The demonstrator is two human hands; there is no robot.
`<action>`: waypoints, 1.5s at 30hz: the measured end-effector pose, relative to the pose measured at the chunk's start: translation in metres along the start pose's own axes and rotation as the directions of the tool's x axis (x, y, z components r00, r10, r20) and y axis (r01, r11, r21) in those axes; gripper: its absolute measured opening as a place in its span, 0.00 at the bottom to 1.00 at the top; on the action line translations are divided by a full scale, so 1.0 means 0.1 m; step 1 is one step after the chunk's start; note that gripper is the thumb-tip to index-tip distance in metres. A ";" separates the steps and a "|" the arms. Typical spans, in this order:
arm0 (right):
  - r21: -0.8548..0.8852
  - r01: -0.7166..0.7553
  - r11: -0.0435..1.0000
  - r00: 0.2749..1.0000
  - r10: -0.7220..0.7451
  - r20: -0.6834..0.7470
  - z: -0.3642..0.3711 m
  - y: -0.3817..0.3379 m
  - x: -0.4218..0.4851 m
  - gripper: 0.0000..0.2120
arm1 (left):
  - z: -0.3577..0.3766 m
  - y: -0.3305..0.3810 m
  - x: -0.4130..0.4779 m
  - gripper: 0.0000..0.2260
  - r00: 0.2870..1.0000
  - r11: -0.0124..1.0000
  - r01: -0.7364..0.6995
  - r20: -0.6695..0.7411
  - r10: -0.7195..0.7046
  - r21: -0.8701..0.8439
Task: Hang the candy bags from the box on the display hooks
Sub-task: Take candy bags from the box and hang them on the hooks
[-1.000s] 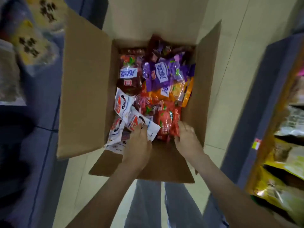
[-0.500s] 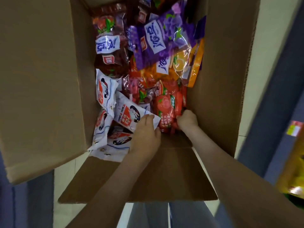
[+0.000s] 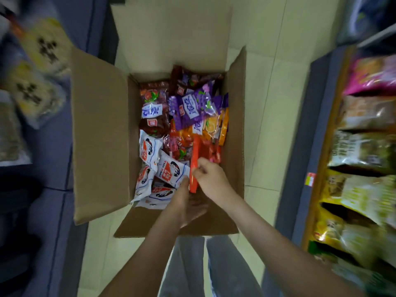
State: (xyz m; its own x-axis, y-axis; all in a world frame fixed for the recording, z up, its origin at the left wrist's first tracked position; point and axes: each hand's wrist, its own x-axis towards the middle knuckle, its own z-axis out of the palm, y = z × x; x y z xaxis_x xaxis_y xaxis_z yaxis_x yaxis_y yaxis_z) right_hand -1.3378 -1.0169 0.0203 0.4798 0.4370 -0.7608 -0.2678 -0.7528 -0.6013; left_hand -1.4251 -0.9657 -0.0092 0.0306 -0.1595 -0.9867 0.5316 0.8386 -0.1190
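Where crinkly candy bags (image 3: 192, 108) fill the cardboard box (image 3: 100, 146), a flat orange-red bag (image 3: 195, 151) stands edge-on;
right hand (image 3: 211, 179) pinches it; left hand (image 3: 186, 204) is blurred, grip unclear.

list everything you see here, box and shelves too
cardboard box: one, brown, open on floor
white candy bags: several, white-red, box near left
dark red candy bags: few, box far left
purple candy bags: few, box far right
orange candy bag: one, box right side
red-orange candy bag: one, edge-on, box near end
snack packets: many, mixed colours, right shelf
yellow packets: two, blurred, left display
right hand: fingers pinch red-orange candy bag
left hand: by that bag's lower end, grip unclear
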 end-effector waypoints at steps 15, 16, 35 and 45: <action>0.065 0.314 0.947 0.797 -0.300 0.525 -0.96 -2.57 -2.62 0.13 | -0.68 -0.03 -3.94 0.14 0.512 0.498 -0.809 0.040 0.858 -0.313; 0.139 0.294 0.946 0.801 -0.323 0.505 -0.99 -2.76 -2.74 0.13 | -0.78 -0.07 -4.14 0.15 0.474 0.458 -0.835 0.022 0.880 -0.305; 0.308 0.650 0.695 0.384 -0.650 0.655 1.91 -4.46 -5.27 0.19 | -3.33 -1.58 -6.74 0.20 0.089 -0.011 -0.955 -0.322 0.943 -0.295; 0.494 0.667 0.558 0.205 -0.775 0.598 3.09 -4.89 -6.39 0.17 | -4.40 -2.13 -7.58 0.18 -0.138 -0.239 -0.959 -0.488 0.862 -0.151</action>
State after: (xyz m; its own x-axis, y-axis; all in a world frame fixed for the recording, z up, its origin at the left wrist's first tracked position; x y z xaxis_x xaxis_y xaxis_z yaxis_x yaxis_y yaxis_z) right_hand -1.7714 -0.7761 0.7257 -0.1939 0.9672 0.1641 -0.2427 0.1147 -0.9633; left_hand -1.9339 -0.7938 0.7150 0.0409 0.9990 -0.0206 -0.2842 0.0314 0.9583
